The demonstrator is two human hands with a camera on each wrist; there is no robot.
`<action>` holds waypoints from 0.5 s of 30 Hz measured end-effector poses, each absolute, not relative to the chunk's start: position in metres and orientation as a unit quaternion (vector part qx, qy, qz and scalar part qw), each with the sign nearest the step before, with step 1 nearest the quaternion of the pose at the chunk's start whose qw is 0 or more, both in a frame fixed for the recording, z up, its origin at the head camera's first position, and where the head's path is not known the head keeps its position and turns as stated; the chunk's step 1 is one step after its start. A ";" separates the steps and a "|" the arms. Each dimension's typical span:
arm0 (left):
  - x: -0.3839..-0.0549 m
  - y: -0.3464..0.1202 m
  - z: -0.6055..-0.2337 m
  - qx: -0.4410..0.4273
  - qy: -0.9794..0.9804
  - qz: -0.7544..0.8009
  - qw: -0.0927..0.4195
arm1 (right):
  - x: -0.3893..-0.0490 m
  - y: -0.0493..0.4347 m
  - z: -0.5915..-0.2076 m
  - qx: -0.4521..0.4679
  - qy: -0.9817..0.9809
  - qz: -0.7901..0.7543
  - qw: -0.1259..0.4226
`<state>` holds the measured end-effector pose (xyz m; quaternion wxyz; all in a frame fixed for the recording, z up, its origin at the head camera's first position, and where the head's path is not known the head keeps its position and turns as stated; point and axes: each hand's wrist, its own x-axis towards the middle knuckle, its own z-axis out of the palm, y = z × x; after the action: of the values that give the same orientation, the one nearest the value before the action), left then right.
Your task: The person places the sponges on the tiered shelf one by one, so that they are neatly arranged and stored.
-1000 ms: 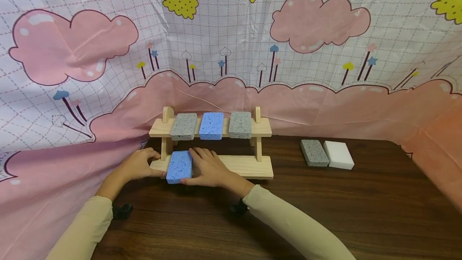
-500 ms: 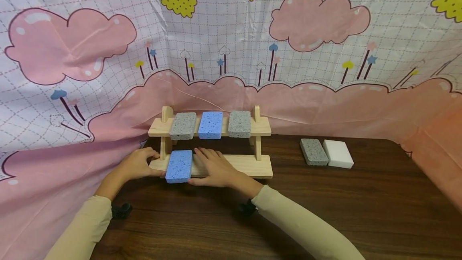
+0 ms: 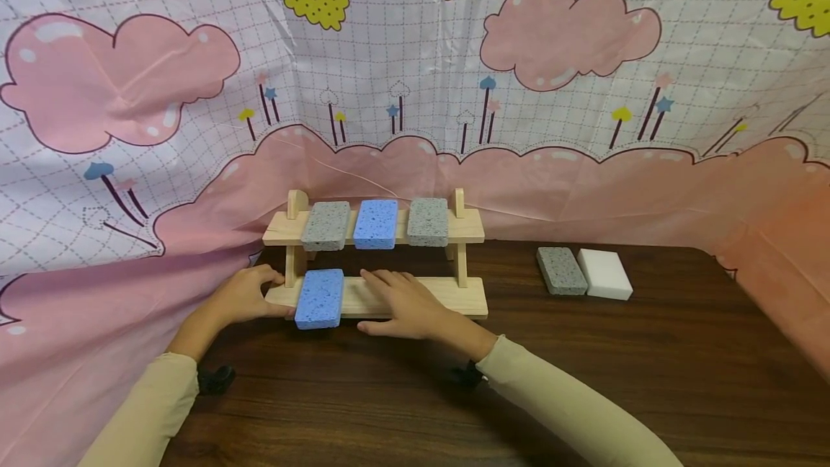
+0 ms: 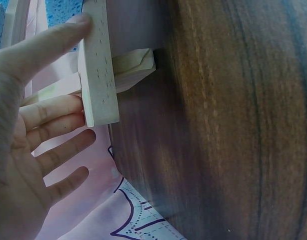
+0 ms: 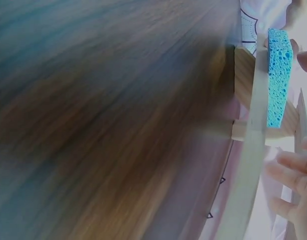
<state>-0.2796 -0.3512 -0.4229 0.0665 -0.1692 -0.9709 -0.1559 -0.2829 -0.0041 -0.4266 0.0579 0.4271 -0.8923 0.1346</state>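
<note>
In the head view a blue sponge point(image 3: 320, 299) lies at the left end of the lower shelf of a wooden two-tier rack point(image 3: 454, 298). My left hand point(image 3: 245, 295) is at that end of the rack. Its thumb touches the shelf beside the sponge, and its other fingers extend fairly straight in the left wrist view. My right hand point(image 3: 408, 305) is over the lower shelf, right of the sponge and apart from it, fingers spread and holding nothing. The upper shelf bears a grey sponge point(image 3: 326, 225), another blue sponge point(image 3: 375, 223) and a second grey sponge point(image 3: 428, 222).
On the dark wooden table point(image 3: 551, 366), to the right of the rack, a darker grey sponge point(image 3: 561, 271) lies beside a white sponge block point(image 3: 605, 274). A patterned cloth point(image 3: 389, 78) hangs behind the table and along its left side.
My right hand has let go of the lower blue sponge and moved off to the right. The sponge stays on the shelf, and my left hand keeps its place at the rack's end.
</note>
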 end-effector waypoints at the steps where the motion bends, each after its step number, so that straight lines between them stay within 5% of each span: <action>1: -0.279 -0.351 -0.423 -0.170 -0.971 -0.155 0.068 | -0.282 -0.001 -0.426 0.428 -0.891 0.137 0.061; 15: -0.281 -0.353 -0.425 -0.172 -0.970 -0.153 0.071 | -0.278 0.056 -0.424 0.422 -0.889 0.148 0.098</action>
<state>-0.2814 -0.3527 -0.4248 0.0714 -0.1721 -0.9705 -0.1533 -0.2775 0.0556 -0.4241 0.0983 0.4222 -0.8889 0.1481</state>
